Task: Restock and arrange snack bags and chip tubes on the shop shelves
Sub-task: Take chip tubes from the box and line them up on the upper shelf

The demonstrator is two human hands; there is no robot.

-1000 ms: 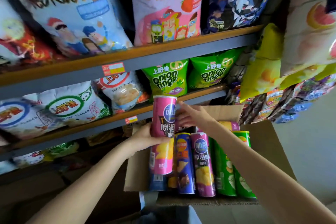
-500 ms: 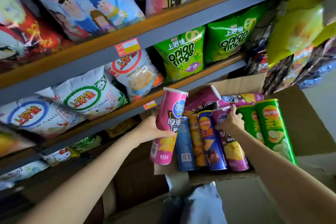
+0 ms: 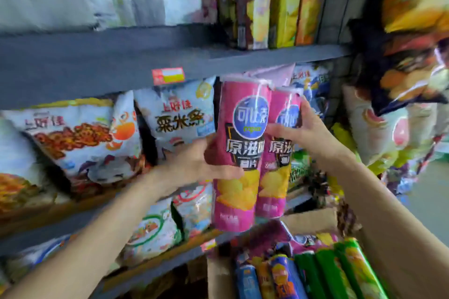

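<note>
the grey shelf edge runs just above the two pink chip tubes, left tube and right tube, which are touching. behind them snack bags fill the shelf bay to the left. on the top shelf upright boxes stand packed. hanging bags crowd the right side. below, tubes fill the cardboard box

1. Pink chip tube: upright, lid up, held in front of the shelves, touching a second one.
2. Second pink chip tube: upright, just right of and partly behind the first.
3. Green, blue and purple tubes: lying in a cardboard box below.
</note>
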